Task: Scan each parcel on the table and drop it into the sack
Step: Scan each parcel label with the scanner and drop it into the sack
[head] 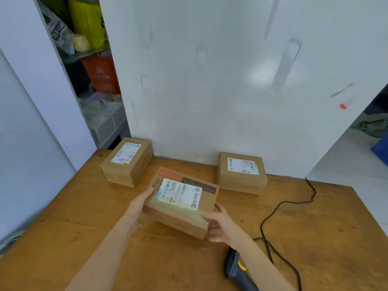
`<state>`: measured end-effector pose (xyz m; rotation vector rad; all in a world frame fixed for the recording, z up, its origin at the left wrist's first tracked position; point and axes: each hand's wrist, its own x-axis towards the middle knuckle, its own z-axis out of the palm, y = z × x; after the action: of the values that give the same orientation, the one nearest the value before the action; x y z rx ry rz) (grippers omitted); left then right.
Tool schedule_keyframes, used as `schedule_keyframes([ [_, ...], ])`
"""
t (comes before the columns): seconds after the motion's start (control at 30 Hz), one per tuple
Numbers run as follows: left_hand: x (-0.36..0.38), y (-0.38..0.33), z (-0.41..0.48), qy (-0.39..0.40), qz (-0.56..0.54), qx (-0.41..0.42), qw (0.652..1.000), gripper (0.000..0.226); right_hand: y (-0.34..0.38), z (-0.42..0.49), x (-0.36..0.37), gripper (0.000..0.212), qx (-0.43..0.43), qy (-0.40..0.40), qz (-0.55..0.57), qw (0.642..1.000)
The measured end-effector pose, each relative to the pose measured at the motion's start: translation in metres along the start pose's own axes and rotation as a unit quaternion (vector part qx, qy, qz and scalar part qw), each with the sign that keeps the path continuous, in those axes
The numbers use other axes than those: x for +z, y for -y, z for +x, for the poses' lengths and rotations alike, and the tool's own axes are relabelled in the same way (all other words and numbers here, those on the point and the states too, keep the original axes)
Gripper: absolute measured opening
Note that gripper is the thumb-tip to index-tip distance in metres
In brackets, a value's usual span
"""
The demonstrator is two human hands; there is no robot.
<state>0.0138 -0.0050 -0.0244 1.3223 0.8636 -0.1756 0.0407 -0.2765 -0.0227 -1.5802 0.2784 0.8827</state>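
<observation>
Centrally, a labelled parcel (181,203) is tilted over the bench (84,227), gripped by both hands: left hand (139,205) on its left end, right hand (220,224) clasping its near-right corner. Beyond the hands rest a left box (127,162) and a right box (241,172). A scanner (236,267) lies beside the right forearm.

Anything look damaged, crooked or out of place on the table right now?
Nothing damaged or spilled. The middle parcel is askew only because the left hand and right hand grip its ends. The scanner lies unheld by the right forearm.
</observation>
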Motion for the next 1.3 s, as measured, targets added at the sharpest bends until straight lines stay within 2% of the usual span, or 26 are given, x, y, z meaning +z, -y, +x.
schedule_keyframes([
  [0.03,-0.001,0.003,-0.006,-0.008,-0.035,0.011,0.999,0.078,-0.008,-0.008,0.001,0.108,0.009,0.023,0.006,1.000],
  [0.1,0.001,0.006,-0.020,-0.013,-0.059,0.037,0.997,0.066,-0.026,-0.023,0.004,0.101,0.033,0.065,0.045,0.996],
  [0.2,0.012,0.006,-0.040,0.010,-0.046,0.053,0.998,0.052,-0.052,-0.041,0.006,0.082,0.072,0.105,0.107,0.986],
  [0.33,0.024,0.010,-0.050,0.021,-0.038,0.074,0.996,0.037,-0.071,-0.058,0.005,0.078,0.083,0.124,0.156,0.976],
  [0.37,0.028,0.010,-0.051,0.021,-0.040,0.084,0.995,0.036,-0.074,-0.061,0.005,0.077,0.082,0.125,0.163,0.975],
  [0.43,0.036,0.010,-0.052,0.031,-0.033,0.106,0.993,0.048,-0.078,-0.065,0.002,0.074,0.081,0.123,0.157,0.977],
  [0.53,0.043,0.004,-0.051,0.036,-0.024,0.131,0.990,0.073,-0.076,-0.071,-0.008,0.064,0.071,0.091,0.044,0.992],
  [0.6,0.047,-0.001,-0.051,0.031,-0.026,0.141,0.989,0.085,-0.081,-0.073,-0.019,0.046,0.003,-0.010,-0.119,0.993],
  [0.67,0.052,-0.003,-0.052,0.043,-0.025,0.149,0.988,0.098,-0.088,-0.074,-0.034,0.043,-0.094,-0.138,-0.272,0.948],
  [0.73,0.057,-0.005,-0.051,0.056,-0.019,0.154,0.986,0.101,-0.099,-0.077,-0.045,0.058,-0.123,-0.224,-0.388,0.886],
  [0.77,0.059,-0.005,-0.050,0.060,-0.016,0.156,0.986,0.099,-0.106,-0.077,-0.049,0.067,-0.102,-0.242,-0.431,0.863],
  [0.83,0.063,-0.006,-0.047,0.068,-0.014,0.158,0.985,0.100,-0.119,-0.075,-0.052,0.082,-0.041,-0.236,-0.481,0.844],
  [0.9,0.067,-0.007,-0.045,0.078,-0.007,0.158,0.984,0.103,-0.131,-0.071,-0.051,0.079,-0.014,-0.222,-0.501,0.836],
  [1.0,0.071,-0.008,-0.042,0.087,-0.001,0.152,0.985,0.096,-0.144,-0.065,-0.050,0.067,-0.016,-0.218,-0.492,0.843],
  [1.17,0.072,-0.009,-0.036,0.094,-0.021,0.140,0.985,0.087,-0.149,-0.059,-0.057,0.061,-0.075,-0.190,-0.461,0.864],
  [1.23,0.070,-0.009,-0.033,0.096,-0.028,0.139,0.985,0.087,-0.145,-0.062,-0.057,0.058,-0.109,-0.199,-0.407,0.885],
  [1.3,0.067,-0.011,-0.029,0.096,-0.033,0.142,0.985,0.085,-0.135,-0.071,-0.056,0.053,-0.130,-0.221,-0.299,0.919],
])
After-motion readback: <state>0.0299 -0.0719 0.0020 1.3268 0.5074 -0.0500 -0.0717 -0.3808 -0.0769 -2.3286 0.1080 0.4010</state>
